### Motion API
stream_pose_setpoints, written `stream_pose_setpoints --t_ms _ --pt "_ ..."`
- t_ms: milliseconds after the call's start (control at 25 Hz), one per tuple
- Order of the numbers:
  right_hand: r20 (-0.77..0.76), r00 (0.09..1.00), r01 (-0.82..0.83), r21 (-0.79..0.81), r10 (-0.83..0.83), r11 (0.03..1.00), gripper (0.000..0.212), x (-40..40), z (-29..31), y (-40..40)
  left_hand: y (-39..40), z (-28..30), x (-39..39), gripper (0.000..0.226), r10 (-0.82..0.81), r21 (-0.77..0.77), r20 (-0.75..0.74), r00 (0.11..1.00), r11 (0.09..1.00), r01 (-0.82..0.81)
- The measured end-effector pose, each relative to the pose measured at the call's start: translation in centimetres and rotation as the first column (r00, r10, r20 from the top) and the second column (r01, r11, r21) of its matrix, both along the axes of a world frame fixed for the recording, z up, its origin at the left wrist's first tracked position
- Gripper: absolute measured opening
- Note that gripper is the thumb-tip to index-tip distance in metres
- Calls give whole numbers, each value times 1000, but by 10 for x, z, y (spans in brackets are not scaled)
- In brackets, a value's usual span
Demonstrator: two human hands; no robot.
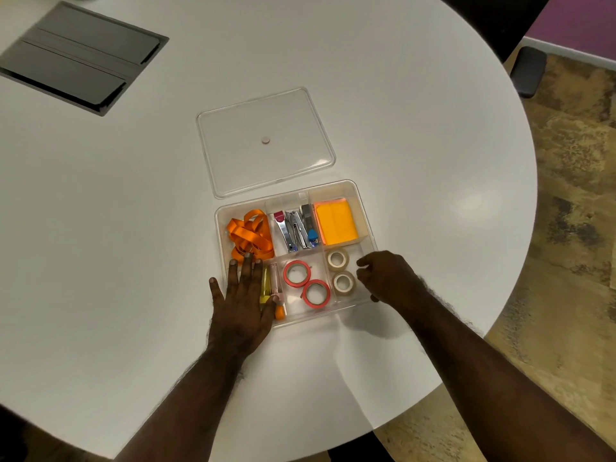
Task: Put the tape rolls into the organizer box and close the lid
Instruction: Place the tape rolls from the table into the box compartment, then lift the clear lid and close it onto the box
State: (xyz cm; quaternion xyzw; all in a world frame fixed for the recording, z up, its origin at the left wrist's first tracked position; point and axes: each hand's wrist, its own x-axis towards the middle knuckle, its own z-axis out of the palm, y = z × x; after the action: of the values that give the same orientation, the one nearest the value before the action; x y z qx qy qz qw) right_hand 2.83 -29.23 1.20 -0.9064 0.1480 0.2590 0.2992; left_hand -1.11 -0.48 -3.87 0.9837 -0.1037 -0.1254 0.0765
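Observation:
A clear organizer box (353,190) sits on the white table near its front edge. Two red tape rolls (296,274) (316,293) lie in its front middle compartment. Two clear tape rolls (338,259) (344,283) lie in the front right compartment. The clear lid (233,155) rests flat on the table just behind the box. My left hand (241,301) lies flat, fingers spread, on the box's front left corner. My right hand (388,278) hovers at the box's right edge beside the clear rolls, fingers curled and holding nothing.
The box also holds an orange ribbon (250,235), several metal staplers (296,228), an orange pad (336,222) and small tubes (266,283). A grey cable hatch (76,58) is set in the table at far left. The round table's edge (500,315) curves close on the right.

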Motion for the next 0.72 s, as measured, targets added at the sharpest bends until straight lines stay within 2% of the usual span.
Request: stream_pose_setpoints --t_ms 80,160,240,400,520,600,720 --pt "233 970 -60 -45 69 997 27 5 13 -1 -2 6 -1 74 -13 10 18 1000 1000 12" --pt "456 873 -118 -145 172 982 29 13 21 -2 -4 14 -1 74 -23 24 47 999 999 22" --pt "540 802 -151 -230 255 962 34 30 24 -2 -4 23 7 73 -28 44 94 995 999 24" --pt "494 793 -175 -376 357 910 51 82 21 5 9 42 50 72 -18 66 178 984 998 7" --pt "431 793 -209 -469 429 858 56 119 15 12 29 50 98 73 -12 88 219 976 996 -8" --pt "377 801 -253 -493 466 833 57 140 13 15 41 51 125 72 -9 120 230 973 993 -20" --pt "308 840 -264 -488 447 832 57 169 8 19 59 47 161 73 61 106 172 983 991 -80"
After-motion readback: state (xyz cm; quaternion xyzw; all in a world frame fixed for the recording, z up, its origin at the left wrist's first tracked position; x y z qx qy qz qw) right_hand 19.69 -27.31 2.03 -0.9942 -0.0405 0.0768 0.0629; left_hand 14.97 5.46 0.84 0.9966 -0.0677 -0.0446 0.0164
